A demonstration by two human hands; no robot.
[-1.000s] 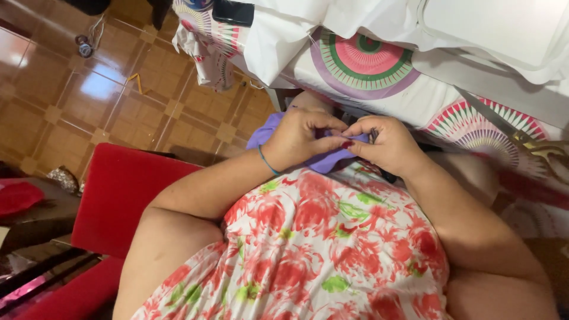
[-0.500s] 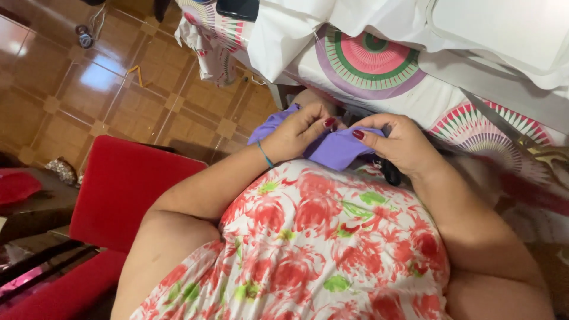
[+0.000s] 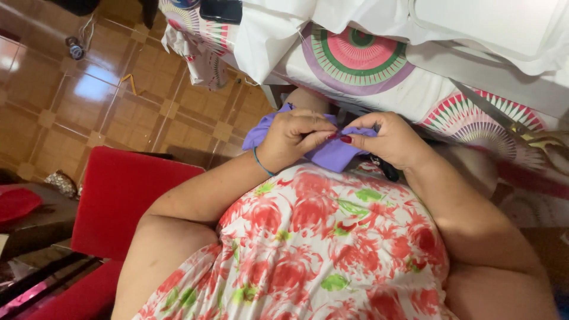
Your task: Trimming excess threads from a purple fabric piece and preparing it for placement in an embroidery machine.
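Right now both of my hands meet over a small piece of purple cloth point(image 3: 332, 155), which sits bunched against my lap just above the red-flowered dress point(image 3: 332, 243) I am wearing. My left hand point(image 3: 293, 137) is curled over the left part of the cloth, its fingers folded down so that the fabric is trapped under the palm; a thin blue band point(image 3: 262, 166) circles that wrist. My right hand point(image 3: 388, 139) comes in from the right and its thumb and forefinger close on the upper edge of the same cloth, so both grips are clenched on the 1 piece. The 2 sets of red-painted fingertips point(image 3: 344, 139) nearly touch, which I judge keeps a short stretch of the edge taut between them, as one would hold fabric for fine handwork; whether a needle or thread is there I cannot tell, as anything that thin is hidden by the fingers. Something dark point(image 3: 388, 172) shows just below my right hand, partly covered, and I cannot say what it is. Beyond my hands, on the far side, lies a white cloth printed with round pink, green and purple patterns point(image 3: 355, 56), with plain white fabric point(image 3: 486, 26) heaped farther right. To the left stands a red chair point(image 3: 118, 201), on a glossy brown tiled floor point(image 3: 71, 106).
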